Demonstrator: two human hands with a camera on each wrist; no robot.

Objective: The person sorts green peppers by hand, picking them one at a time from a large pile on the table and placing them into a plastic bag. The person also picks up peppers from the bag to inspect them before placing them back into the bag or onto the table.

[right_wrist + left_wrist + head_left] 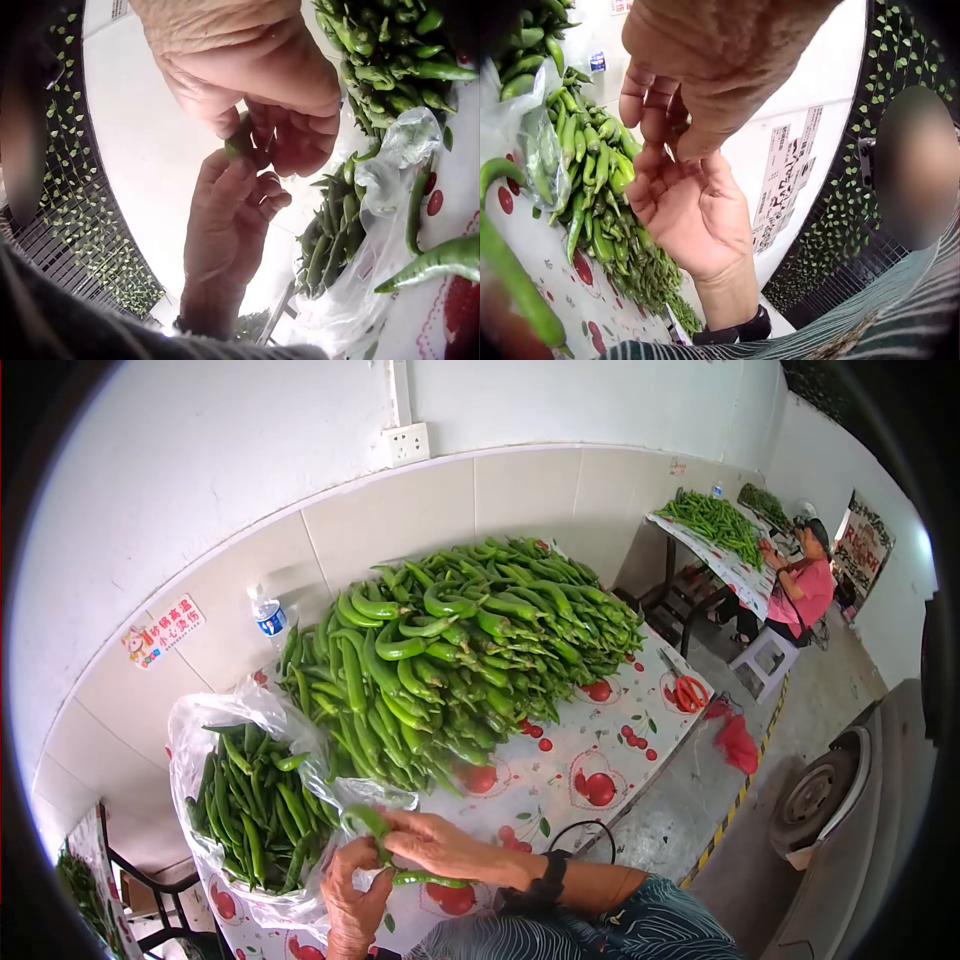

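Note:
Both hands meet over the near edge of the table, with a green pepper (pixel 368 824) between them. My left hand (pixel 352 895) pinches it from below with thumb and fingers. From the other side my right hand (pixel 440 844) grips the same pepper, which shows as a dark green piece (pixel 238 139) in the right wrist view; fingers hide the rest. A loose long pepper (pixel 428 879) lies on the tablecloth just below the right hand. To the left, a clear plastic bag (pixel 186 718) stands open around many green peppers (pixel 258 810). Behind the hands rises a large heap of green peppers (pixel 440 660).
The flowered tablecloth (pixel 560 800) covers the table. A water bottle (pixel 268 616) stands by the wall. Red-handled scissors (pixel 688 692) lie near the right edge. A person (pixel 803 585) sits at another pepper-laden table at the back right. A vehicle (pixel 850 840) is at the right.

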